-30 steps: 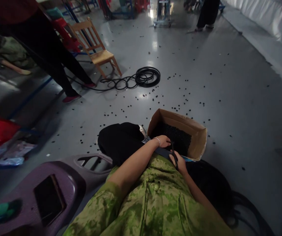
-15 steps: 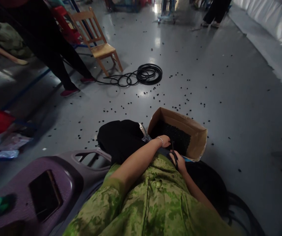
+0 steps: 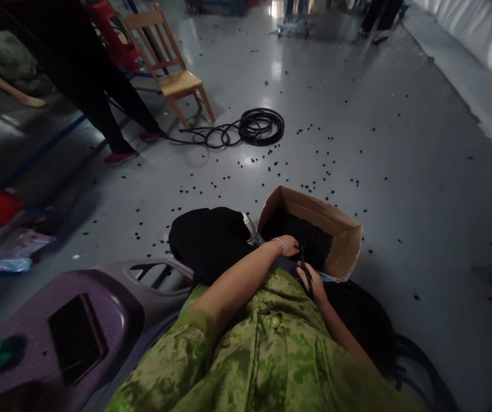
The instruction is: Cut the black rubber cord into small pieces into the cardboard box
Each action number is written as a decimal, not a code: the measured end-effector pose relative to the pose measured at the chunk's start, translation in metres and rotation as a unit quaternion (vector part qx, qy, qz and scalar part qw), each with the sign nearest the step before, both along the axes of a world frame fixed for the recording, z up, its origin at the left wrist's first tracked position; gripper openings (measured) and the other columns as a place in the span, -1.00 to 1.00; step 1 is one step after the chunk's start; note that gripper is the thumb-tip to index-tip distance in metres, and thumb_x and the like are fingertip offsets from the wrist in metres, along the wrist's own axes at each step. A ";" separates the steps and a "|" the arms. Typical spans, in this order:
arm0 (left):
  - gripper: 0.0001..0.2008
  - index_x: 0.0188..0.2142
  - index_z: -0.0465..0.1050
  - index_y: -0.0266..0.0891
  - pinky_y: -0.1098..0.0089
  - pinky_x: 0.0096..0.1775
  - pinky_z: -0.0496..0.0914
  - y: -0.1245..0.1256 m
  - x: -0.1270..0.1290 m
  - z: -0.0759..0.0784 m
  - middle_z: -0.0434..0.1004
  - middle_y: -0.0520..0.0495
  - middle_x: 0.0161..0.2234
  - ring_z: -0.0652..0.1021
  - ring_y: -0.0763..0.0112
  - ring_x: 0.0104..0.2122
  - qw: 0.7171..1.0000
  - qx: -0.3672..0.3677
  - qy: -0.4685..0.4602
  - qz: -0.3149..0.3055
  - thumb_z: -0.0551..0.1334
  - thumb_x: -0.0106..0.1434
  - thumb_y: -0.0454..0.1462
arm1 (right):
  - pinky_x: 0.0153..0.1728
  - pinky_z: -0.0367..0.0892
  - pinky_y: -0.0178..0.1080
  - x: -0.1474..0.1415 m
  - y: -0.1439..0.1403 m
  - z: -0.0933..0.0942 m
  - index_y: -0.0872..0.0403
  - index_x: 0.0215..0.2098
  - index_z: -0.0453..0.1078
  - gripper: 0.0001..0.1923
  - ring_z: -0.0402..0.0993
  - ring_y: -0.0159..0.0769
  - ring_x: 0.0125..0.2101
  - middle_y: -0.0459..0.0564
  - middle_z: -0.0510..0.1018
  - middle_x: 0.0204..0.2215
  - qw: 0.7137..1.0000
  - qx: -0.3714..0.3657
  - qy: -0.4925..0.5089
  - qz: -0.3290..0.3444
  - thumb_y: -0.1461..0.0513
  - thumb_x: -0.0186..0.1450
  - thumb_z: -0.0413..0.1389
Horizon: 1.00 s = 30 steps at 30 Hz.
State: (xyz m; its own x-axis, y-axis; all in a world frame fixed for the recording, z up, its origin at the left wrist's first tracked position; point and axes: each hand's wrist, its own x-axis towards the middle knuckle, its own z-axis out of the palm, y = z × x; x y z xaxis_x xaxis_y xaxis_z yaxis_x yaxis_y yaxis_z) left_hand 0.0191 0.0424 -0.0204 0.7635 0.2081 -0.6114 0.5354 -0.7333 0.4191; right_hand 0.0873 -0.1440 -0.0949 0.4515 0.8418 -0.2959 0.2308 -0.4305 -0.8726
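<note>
I see my right hand (image 3: pixel 314 286) closed around black scissors (image 3: pixel 306 273) at the near edge of the cardboard box (image 3: pixel 349 252) of black bits, left hand (image 3: pixel 288 245) pinched on a piece just beside the blades, box on the floor (image 3: pixel 400 171) by my knee.

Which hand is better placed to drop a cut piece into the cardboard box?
Probably the left hand: it lies at the cardboard box opening, while the right hand grips the scissors.
</note>
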 end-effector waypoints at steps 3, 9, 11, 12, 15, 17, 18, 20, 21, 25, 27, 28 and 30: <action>-0.68 -0.05 0.48 -0.16 0.53 -0.20 0.33 0.000 -0.001 -0.001 0.57 -0.04 -0.17 0.53 0.41 -0.20 1.000 -0.003 0.006 0.012 0.08 0.25 -0.20 | -0.13 0.34 -0.16 -0.001 0.000 -0.001 0.11 -0.06 0.42 -0.49 0.49 -0.13 -0.18 0.08 0.56 -0.17 1.000 -0.002 -0.005 0.002 -0.06 0.21 0.02; -0.67 -0.06 0.50 -0.21 0.52 -0.22 0.33 0.001 -0.001 0.003 0.57 -0.08 -0.19 0.53 0.37 -0.22 1.000 0.000 0.002 0.019 0.09 0.25 -0.22 | -0.15 0.34 -0.16 -0.001 0.002 -0.007 0.05 -0.07 0.43 -0.53 0.51 -0.12 -0.21 0.04 0.59 -0.22 0.998 -0.015 -0.065 0.022 -0.06 0.23 -0.01; -0.68 -0.08 0.51 -0.23 0.51 -0.25 0.33 0.001 -0.002 0.004 0.59 -0.08 -0.25 0.54 0.39 -0.27 1.000 -0.003 0.008 0.029 0.08 0.26 -0.23 | -0.16 0.34 -0.16 -0.001 0.002 -0.007 0.04 -0.07 0.43 -0.54 0.52 -0.12 -0.22 0.04 0.59 -0.24 0.996 -0.025 -0.084 0.030 -0.05 0.24 -0.02; -0.68 -0.09 0.51 -0.24 0.51 -0.26 0.33 0.001 -0.002 0.005 0.59 -0.08 -0.27 0.54 0.40 -0.30 0.999 -0.006 0.011 0.034 0.07 0.26 -0.23 | -0.16 0.35 -0.16 0.000 0.002 -0.006 0.04 -0.07 0.43 -0.55 0.52 -0.12 -0.22 0.04 0.59 -0.24 0.995 -0.026 -0.085 0.033 -0.04 0.24 -0.02; -0.68 -0.08 0.50 -0.24 0.53 -0.28 0.32 0.001 -0.002 0.005 0.59 -0.06 -0.33 0.54 0.43 -0.35 0.999 -0.016 0.012 0.043 0.07 0.27 -0.23 | -0.17 0.36 -0.18 0.000 0.002 -0.004 0.06 -0.07 0.42 -0.54 0.52 -0.13 -0.22 0.05 0.59 -0.22 0.997 -0.017 -0.061 0.036 -0.04 0.24 -0.01; -0.68 -0.07 0.49 -0.22 0.54 -0.28 0.32 0.001 -0.002 0.003 0.59 -0.04 -0.34 0.54 0.44 -0.35 0.999 -0.021 0.005 0.045 0.08 0.26 -0.23 | -0.15 0.36 -0.18 0.001 0.001 -0.003 0.08 -0.05 0.41 -0.53 0.51 -0.14 -0.20 0.07 0.58 -0.19 0.999 -0.001 -0.041 0.030 -0.04 0.24 -0.01; -0.69 -0.07 0.49 -0.20 0.54 -0.28 0.32 0.001 -0.002 0.002 0.59 -0.03 -0.34 0.54 0.45 -0.35 0.999 -0.025 0.000 0.046 0.08 0.26 -0.23 | -0.13 0.35 -0.17 0.001 0.001 -0.002 0.09 -0.05 0.41 -0.53 0.50 -0.14 -0.18 0.07 0.57 -0.17 0.999 0.006 -0.035 0.026 -0.04 0.24 -0.01; -0.69 -0.06 0.48 -0.18 0.54 -0.28 0.32 0.001 -0.002 0.000 0.59 -0.02 -0.34 0.54 0.46 -0.35 0.998 -0.034 -0.005 0.048 0.09 0.26 -0.24 | -0.11 0.35 -0.16 0.002 0.000 -0.001 0.09 -0.05 0.41 -0.52 0.49 -0.13 -0.15 0.08 0.56 -0.15 0.999 0.010 -0.025 0.022 -0.04 0.24 0.00; -0.68 -0.05 0.48 -0.18 0.54 -0.28 0.32 0.002 -0.002 -0.002 0.59 -0.01 -0.34 0.54 0.46 -0.36 0.998 -0.037 -0.006 0.049 0.08 0.26 -0.23 | -0.10 0.35 -0.15 0.002 0.001 -0.001 0.09 -0.05 0.42 -0.52 0.49 -0.12 -0.15 0.09 0.56 -0.15 1.000 0.009 -0.020 0.023 -0.04 0.23 0.01; -0.68 -0.05 0.48 -0.17 0.53 -0.27 0.32 0.002 -0.002 -0.005 0.59 -0.01 -0.35 0.54 0.45 -0.35 0.999 -0.028 0.001 0.042 0.08 0.26 -0.22 | -0.10 0.34 -0.14 0.002 0.001 0.001 0.10 -0.07 0.43 -0.50 0.49 -0.13 -0.15 0.09 0.56 -0.15 1.000 0.010 -0.010 0.026 -0.06 0.22 0.00; -0.68 -0.06 0.48 -0.18 0.52 -0.26 0.32 0.003 -0.002 -0.006 0.59 -0.02 -0.33 0.54 0.43 -0.33 0.999 -0.020 -0.001 0.034 0.08 0.26 -0.22 | -0.10 0.34 -0.14 0.003 0.001 0.001 0.11 -0.07 0.43 -0.49 0.49 -0.12 -0.15 0.10 0.56 -0.15 1.000 0.010 -0.010 0.019 -0.06 0.22 0.00; -0.68 -0.06 0.49 -0.18 0.52 -0.25 0.32 0.003 -0.002 -0.006 0.59 -0.03 -0.32 0.54 0.43 -0.32 0.999 -0.016 -0.005 0.033 0.08 0.26 -0.22 | -0.11 0.34 -0.15 0.004 0.000 0.001 0.12 -0.06 0.42 -0.48 0.49 -0.12 -0.15 0.10 0.56 -0.15 1.000 0.007 -0.012 0.016 -0.07 0.22 0.00; -0.69 -0.07 0.50 -0.17 0.52 -0.25 0.32 0.003 -0.002 -0.008 0.59 -0.03 -0.31 0.54 0.42 -0.30 0.999 -0.011 -0.015 0.035 0.09 0.26 -0.22 | -0.12 0.35 -0.15 0.005 0.000 0.002 0.12 -0.06 0.43 -0.48 0.49 -0.12 -0.16 0.09 0.57 -0.16 1.000 0.002 -0.020 0.017 -0.07 0.22 0.00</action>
